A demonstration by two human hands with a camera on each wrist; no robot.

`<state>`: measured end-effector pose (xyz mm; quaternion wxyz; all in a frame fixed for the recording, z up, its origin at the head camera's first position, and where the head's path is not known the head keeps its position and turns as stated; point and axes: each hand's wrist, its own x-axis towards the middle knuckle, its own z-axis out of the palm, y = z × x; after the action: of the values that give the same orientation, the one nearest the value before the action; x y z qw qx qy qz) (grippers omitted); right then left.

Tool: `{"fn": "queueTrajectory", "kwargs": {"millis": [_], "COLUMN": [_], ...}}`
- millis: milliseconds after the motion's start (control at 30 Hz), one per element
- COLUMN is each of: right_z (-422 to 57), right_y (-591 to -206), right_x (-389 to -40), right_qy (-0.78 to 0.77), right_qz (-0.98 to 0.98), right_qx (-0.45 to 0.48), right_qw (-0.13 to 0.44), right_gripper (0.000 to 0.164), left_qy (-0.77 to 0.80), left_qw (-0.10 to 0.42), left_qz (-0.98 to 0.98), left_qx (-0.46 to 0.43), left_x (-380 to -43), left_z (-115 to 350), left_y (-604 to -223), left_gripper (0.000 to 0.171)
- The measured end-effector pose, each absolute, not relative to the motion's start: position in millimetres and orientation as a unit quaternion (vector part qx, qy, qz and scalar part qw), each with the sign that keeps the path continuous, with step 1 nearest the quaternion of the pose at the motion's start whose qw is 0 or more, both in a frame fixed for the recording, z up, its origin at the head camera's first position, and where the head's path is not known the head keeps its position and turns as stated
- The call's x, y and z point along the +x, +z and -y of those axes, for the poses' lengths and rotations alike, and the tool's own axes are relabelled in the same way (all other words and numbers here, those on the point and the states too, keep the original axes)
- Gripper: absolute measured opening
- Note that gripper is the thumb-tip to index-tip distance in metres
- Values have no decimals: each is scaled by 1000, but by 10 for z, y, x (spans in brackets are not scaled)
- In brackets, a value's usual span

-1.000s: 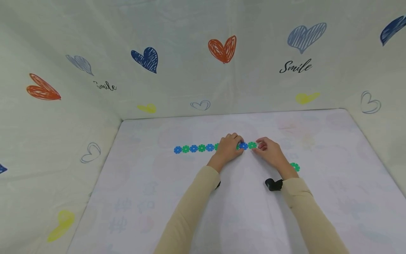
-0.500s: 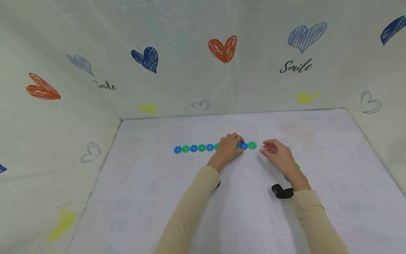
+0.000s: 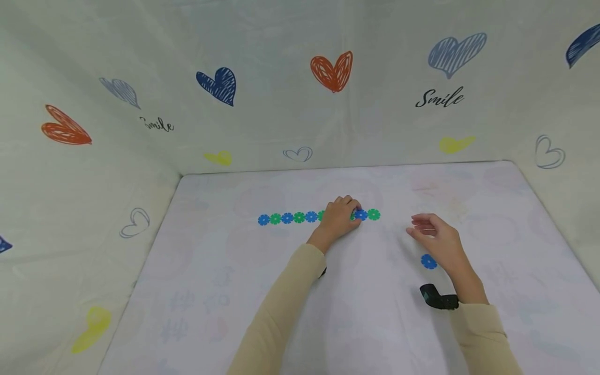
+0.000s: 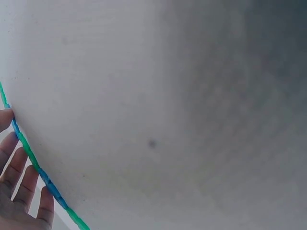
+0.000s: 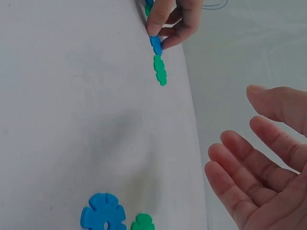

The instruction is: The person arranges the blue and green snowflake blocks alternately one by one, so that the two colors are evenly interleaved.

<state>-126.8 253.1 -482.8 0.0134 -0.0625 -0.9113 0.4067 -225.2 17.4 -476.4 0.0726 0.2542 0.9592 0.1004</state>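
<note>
A row of joined blue and green flower-shaped interlocking discs (image 3: 287,218) lies across the white table. My left hand (image 3: 338,217) covers part of the row and pinches a blue disc (image 3: 361,214) near its right end, thumb and finger at its edges. Past that, a green disc (image 3: 373,214) ends the row. My right hand (image 3: 438,239) is off to the right, holding nothing, its fingers loosely bent and apart. Below it lies a loose blue disc (image 3: 428,261). A loose green disc (image 5: 143,222) shows in the right wrist view beside the blue one; my hand hides it in the head view.
The white tabletop (image 3: 197,271) is bounded by a pale curtain (image 3: 262,120) printed with hearts at the back and sides. A black wrist camera (image 3: 438,298) juts from the right wrist, low over the table.
My right hand has drawn away from the green end disc, rightward and nearer to me, over the loose discs. The left hand and the row stay in place.
</note>
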Motion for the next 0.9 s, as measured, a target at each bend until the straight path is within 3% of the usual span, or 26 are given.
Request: {"fn": "queueTrajectory", "kwargs": {"millis": [167,367,467,700,900], "right_z": [-2762,-2861,-2858,-2642,-2579], "right_y": [-5237,-5294,-5206,-4612,-4532], "right_x": [-1258,-1092,-989,-729,-615], "right_qy": [373,376,370,411,390], "right_qz": [924,922,923,905,911], "right_qx": [-71,-92,-106,-107,-128], "right_qw": [37,13,-3,-40,-34], "right_gripper": [53,61,60,54,54], "left_qy": [97,114,116,108,97], "left_qw": [78,82,77,83,78], "left_qz": [-961,-958,-957,-960,-961], "left_qx": [248,250,254,245,246], "left_x": [-2256,-2254,-2246,-2252,-2256], "left_z": [-182,-179,-180,-191,-191], "left_y": [-4767,-4760,-4745,-4764,-4781], "left_gripper": [33,33,31,33,33]}}
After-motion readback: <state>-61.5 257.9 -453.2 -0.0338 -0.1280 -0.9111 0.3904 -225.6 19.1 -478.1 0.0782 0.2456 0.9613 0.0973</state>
